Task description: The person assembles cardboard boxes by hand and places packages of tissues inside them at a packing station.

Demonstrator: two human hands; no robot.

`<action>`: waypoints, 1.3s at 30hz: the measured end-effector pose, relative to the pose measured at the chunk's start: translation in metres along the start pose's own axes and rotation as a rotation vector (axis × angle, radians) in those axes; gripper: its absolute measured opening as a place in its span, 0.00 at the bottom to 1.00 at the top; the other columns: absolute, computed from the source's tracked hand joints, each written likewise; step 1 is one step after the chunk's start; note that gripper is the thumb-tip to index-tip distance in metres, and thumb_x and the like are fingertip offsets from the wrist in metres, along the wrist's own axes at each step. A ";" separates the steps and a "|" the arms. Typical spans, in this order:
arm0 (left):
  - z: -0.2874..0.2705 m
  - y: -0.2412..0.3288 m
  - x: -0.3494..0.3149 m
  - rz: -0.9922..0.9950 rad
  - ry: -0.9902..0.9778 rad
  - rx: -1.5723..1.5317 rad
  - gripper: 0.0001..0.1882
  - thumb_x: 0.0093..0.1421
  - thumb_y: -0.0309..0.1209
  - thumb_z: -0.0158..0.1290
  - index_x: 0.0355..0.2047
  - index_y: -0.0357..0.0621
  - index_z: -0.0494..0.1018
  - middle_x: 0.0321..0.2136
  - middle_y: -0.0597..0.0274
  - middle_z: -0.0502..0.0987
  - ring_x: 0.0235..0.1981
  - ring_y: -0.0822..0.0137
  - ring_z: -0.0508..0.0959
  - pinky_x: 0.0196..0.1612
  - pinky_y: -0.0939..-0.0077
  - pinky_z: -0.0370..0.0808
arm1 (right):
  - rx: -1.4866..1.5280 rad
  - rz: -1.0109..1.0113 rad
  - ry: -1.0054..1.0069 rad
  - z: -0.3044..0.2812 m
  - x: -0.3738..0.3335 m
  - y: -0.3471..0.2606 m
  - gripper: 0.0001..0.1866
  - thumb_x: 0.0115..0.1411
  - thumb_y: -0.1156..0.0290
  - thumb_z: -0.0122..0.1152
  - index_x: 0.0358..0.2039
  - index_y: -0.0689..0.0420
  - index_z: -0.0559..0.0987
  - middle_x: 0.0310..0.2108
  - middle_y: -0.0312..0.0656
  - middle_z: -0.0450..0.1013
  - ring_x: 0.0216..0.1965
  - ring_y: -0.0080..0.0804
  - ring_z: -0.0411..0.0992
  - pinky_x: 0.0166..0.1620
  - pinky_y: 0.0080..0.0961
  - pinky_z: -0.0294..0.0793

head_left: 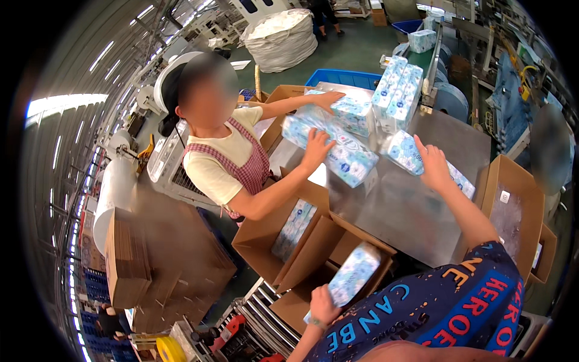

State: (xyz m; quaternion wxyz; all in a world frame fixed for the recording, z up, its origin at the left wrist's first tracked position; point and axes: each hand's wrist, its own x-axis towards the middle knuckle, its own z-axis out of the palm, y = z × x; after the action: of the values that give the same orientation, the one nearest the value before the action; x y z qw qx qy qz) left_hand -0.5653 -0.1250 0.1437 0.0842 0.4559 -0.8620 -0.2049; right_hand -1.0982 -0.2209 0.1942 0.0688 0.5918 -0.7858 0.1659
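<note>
My left hand (pixel 324 306) is closed round the lower end of a blue-and-white tissue pack (pixel 356 274), held tilted over an open cardboard box (pixel 295 308). On the metal table my right hand (pixel 433 166) reaches over another long tissue pack (pixel 404 152), thumb and fingers gripping its middle. Facing me, a co-worker in a checked apron has one hand (pixel 316 151) on a large bundle of packs (pixel 344 160). The co-worker's other hand (pixel 327 102) rests at the packs (pixel 353 111) behind it.
Upright packs (pixel 398 87) stand by the conveyor (pixel 431 60) at the far right of the metal table (pixel 398 211). A box with packs inside (pixel 283 235) sits beside a roller track (pixel 259 314). Another open box (pixel 512 199) is at the right, flattened cartons (pixel 175 259) at the left.
</note>
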 end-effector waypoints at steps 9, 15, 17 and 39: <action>0.146 -0.016 0.050 -0.126 -0.618 0.158 0.42 0.48 0.43 0.68 0.58 0.39 0.62 0.52 0.42 0.71 0.55 0.43 0.71 0.55 0.55 0.73 | 0.876 -1.006 0.019 -0.116 -0.054 -0.229 0.52 0.44 0.65 0.74 0.71 0.41 0.61 0.48 0.50 0.69 0.47 0.49 0.69 0.51 0.44 0.67; 0.190 -0.048 0.036 -0.185 -0.853 -0.089 0.43 0.52 0.46 0.65 0.62 0.37 0.61 0.53 0.39 0.73 0.55 0.43 0.73 0.56 0.56 0.74 | 0.347 -1.457 -0.483 0.086 -0.108 -0.303 0.54 0.51 0.77 0.61 0.75 0.32 0.46 0.44 0.46 0.68 0.49 0.45 0.67 0.49 0.39 0.63; 0.190 -0.057 0.021 -0.230 -0.887 -0.223 0.44 0.54 0.47 0.64 0.63 0.37 0.60 0.53 0.38 0.74 0.56 0.43 0.74 0.56 0.57 0.74 | 0.217 -1.541 -0.586 0.160 -0.148 -0.318 0.53 0.54 0.71 0.62 0.75 0.38 0.43 0.49 0.48 0.69 0.50 0.45 0.68 0.49 0.38 0.64; 0.035 0.007 0.123 -0.319 -0.002 -0.897 0.15 0.65 0.28 0.56 0.51 0.36 0.74 0.41 0.56 0.81 0.42 0.65 0.81 0.48 0.71 0.77 | -0.024 -0.504 -0.057 0.140 0.205 -0.010 0.08 0.53 0.75 0.59 0.33 0.54 0.84 0.55 0.49 0.71 0.60 0.46 0.67 0.61 0.54 0.62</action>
State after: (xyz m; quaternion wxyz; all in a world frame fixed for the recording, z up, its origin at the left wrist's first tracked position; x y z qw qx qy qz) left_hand -0.6527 -0.2129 0.1101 0.2394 0.5010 -0.6078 -0.5678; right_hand -1.1361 -0.4568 0.1274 0.0928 0.7728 -0.6168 0.1175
